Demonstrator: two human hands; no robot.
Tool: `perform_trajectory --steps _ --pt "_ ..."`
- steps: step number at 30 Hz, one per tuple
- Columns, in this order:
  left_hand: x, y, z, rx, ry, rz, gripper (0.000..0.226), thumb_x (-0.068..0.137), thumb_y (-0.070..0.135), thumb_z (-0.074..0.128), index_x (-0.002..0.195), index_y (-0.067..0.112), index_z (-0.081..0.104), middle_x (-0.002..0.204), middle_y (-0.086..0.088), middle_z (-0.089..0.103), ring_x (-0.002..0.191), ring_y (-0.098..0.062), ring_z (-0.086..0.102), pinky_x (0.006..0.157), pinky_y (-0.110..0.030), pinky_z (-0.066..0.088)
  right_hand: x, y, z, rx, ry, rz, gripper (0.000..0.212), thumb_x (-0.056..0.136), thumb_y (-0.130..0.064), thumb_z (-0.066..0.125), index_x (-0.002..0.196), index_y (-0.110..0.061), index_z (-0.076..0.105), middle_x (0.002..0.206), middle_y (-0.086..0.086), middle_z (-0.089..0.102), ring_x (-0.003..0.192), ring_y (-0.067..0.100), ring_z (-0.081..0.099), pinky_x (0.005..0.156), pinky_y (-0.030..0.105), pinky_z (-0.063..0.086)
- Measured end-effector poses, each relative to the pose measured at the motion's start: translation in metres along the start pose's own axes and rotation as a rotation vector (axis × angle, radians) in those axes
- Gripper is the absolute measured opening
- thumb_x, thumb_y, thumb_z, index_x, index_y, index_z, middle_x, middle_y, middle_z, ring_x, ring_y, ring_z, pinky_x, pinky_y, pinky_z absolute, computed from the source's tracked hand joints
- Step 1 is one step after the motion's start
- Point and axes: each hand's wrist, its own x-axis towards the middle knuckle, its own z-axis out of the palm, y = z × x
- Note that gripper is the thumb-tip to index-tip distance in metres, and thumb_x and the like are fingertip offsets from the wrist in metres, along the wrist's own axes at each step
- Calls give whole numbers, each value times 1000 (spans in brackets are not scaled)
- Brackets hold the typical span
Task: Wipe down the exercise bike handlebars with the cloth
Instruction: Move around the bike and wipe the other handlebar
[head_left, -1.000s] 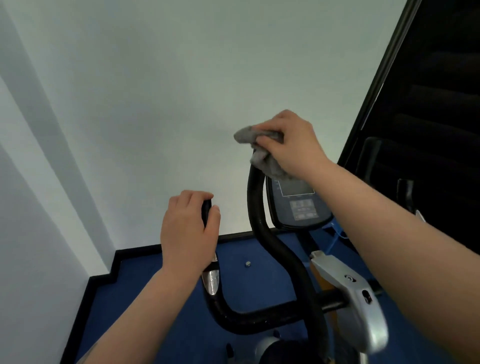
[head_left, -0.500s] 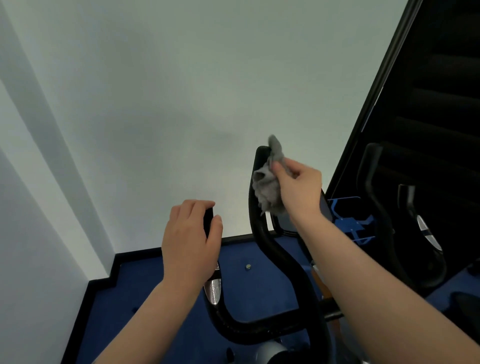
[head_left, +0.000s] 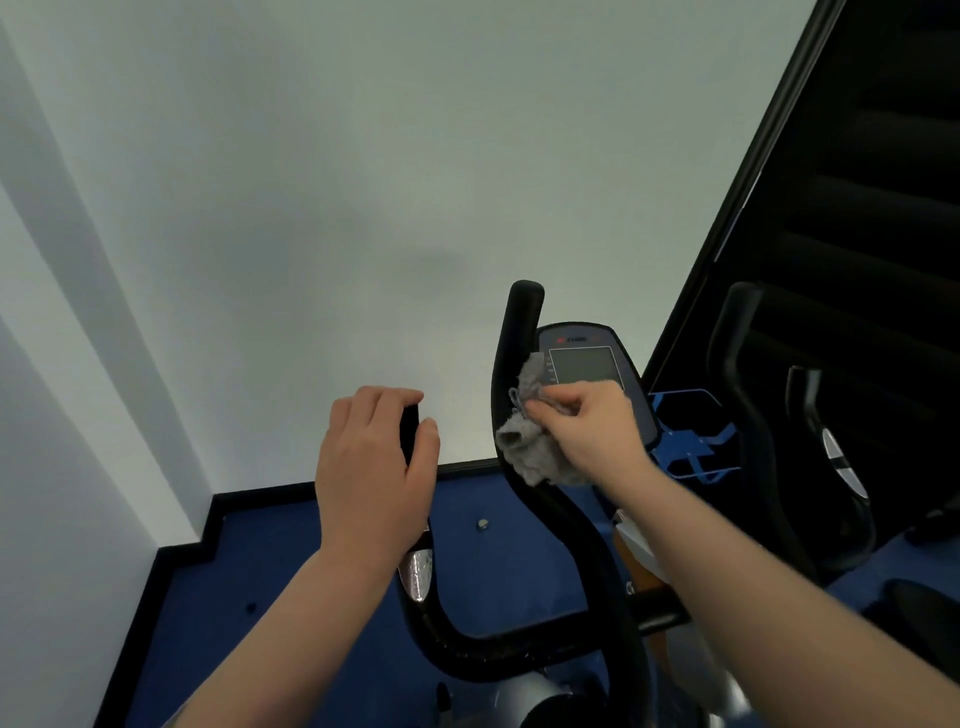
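A: What is your left hand (head_left: 371, 467) doing?

B: Your fingers and thumb are wrapped round the top of the left grip (head_left: 409, 426) of the handlebars (head_left: 566, 530). Only a dark strip of the grip shows between your fingertips and thumb. Just below your wrist a shiny metal patch (head_left: 417, 571) sits on that same bar.

A: And your right hand (head_left: 592, 431)?

B: It pinches the grey cloth (head_left: 530, 441), bunched up, and holds it against the inner side of the right upright bar. The cloth touches the bar partway up; the bar's rounded black tip (head_left: 525, 296) stands bare above it. Part of the cloth hangs in a wad below your fingers.

A: So your hands are apart?

B: Yes, each on its own bar, with open space between them.

A: What lies around them?

B: Right behind your cloth hand is the bike's display panel (head_left: 587, 358), grey screen dark. The two bars curve down and join in a black U near the bottom of the view. Beneath is a blue floor (head_left: 270, 597) with a black skirting edge, meeting a pale wall (head_left: 311, 182). To your right a dark panel (head_left: 857, 182) slants upward, showing a dim reflection of the bars.
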Motion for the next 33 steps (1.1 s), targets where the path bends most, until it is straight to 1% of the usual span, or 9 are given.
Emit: perform_trajectory --steps 4,6,7,11,16,19,22,25,33 --pt "0 -3 -3 25 -4 25 23 87 27 50 104 18 62 100 5 59 93 -9 41 74 -27 38 15 -41 -18 -12 245 -353 12 82 -25 69 90 -19 75 78 -2 62 69 1 55 66 10 41" --pt "1 -3 -5 22 -11 32 24 87 27 50 105 18 62 100 4 59 94 -11 43 75 -27 38 28 -61 -12 -141 331 -557 13 83 -19 66 93 -16 73 86 1 57 70 9 54 65 19 45" --pt "1 -2 -5 30 -20 38 24 87 27 50 105 18 62 101 5 59 94 -11 44 76 -26 37 32 -66 -9 -309 298 -604 13 83 -16 63 94 -13 71 92 5 56 72 18 55 63 30 47" --pt "-1 -4 -10 88 -44 69 27 88 28 49 110 18 61 104 4 60 95 -15 47 77 -26 38 34 -46 10 -874 -15 -783 20 83 -7 60 102 -5 62 109 10 53 90 26 53 64 36 43" --pt "-7 0 -12 103 -90 29 33 90 28 48 120 19 57 116 4 58 103 -14 46 84 -25 36 14 -21 -7 -552 -356 -678 19 90 -19 58 103 -11 71 101 5 57 80 23 58 72 36 47" --pt "-17 5 -11 67 -145 -30 46 92 27 50 137 20 45 140 5 47 124 -15 38 102 -27 29 21 -28 -31 -584 -685 -678 21 89 -23 61 108 -21 70 94 -5 51 77 6 49 70 19 36" --pt "-40 20 -14 -44 -128 -84 54 93 22 52 144 20 36 150 6 35 136 -11 28 113 -28 22 34 -39 -24 -584 -581 -762 20 90 -25 60 106 -21 71 97 -5 50 82 12 52 74 26 40" --pt "-70 39 -17 -170 -89 -139 44 92 20 53 136 24 46 135 9 47 125 -8 40 106 -37 38 24 -29 -1 -623 -419 -762 24 94 -25 51 108 -17 69 109 1 51 87 22 57 74 34 46" --pt "-125 73 -16 -207 -218 -145 25 91 35 46 114 37 55 109 27 51 106 5 48 84 -20 41 -17 23 -33 -336 -660 -764 18 90 -15 60 105 -19 69 112 0 50 93 12 56 85 24 44"
